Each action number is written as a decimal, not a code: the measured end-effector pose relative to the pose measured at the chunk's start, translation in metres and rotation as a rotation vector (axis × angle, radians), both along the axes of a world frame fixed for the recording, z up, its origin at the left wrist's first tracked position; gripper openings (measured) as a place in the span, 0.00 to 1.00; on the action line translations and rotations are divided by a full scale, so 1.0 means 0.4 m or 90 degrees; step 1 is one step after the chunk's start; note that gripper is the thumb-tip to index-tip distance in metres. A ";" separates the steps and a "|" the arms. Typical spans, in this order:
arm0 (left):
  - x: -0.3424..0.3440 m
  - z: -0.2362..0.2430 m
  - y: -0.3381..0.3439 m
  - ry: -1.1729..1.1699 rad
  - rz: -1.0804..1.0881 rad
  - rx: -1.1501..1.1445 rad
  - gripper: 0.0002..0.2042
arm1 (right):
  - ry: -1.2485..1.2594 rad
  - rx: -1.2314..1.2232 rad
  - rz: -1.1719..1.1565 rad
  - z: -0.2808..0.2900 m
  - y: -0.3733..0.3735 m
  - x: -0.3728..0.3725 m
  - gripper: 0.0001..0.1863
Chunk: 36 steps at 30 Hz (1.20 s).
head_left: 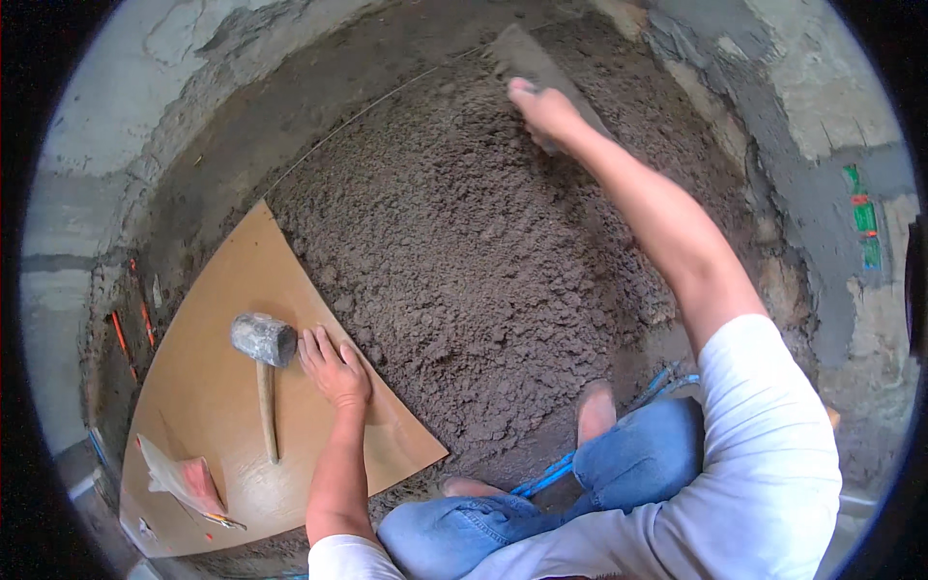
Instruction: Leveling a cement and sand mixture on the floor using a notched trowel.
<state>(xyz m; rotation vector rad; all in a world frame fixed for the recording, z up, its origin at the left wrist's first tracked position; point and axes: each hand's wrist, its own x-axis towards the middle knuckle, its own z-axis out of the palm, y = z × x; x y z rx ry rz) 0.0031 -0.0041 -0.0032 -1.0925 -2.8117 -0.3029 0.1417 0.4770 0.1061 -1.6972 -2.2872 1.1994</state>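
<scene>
My right hand (548,111) is closed round the handle of a long flat trowel (549,70), whose blade rests on or just over the far part of the rough grey-brown mortar bed (454,232). Slight blur softens the hand and blade. My left hand (335,370) lies flat, fingers stretched, on a large tan tile (338,464). Just left of its fingertips sits a mallet with a grey-black head (263,338) and a wooden handle. A clear plastic bag with something red inside (188,478) lies on the tile's near left part.
A thin string (377,101) runs from the tile's far corner along the mortar's edge. Rough plastered walls rise on both sides; the right one holds green conduit pieces (863,217). Blue pipes (546,476) lie by my knees. Orange tubes (124,333) stick out at left.
</scene>
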 end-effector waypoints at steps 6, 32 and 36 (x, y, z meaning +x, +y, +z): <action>0.000 0.000 -0.003 0.014 -0.006 -0.007 0.25 | -0.040 0.022 0.239 -0.011 -0.149 -0.003 0.37; -0.002 -0.002 0.007 -0.013 0.010 0.004 0.25 | 0.469 -0.575 -0.209 -0.049 -0.287 -0.271 0.19; -0.001 -0.008 -0.020 -0.004 0.027 0.002 0.25 | 0.361 -0.639 -0.031 -0.033 -0.375 -0.262 0.22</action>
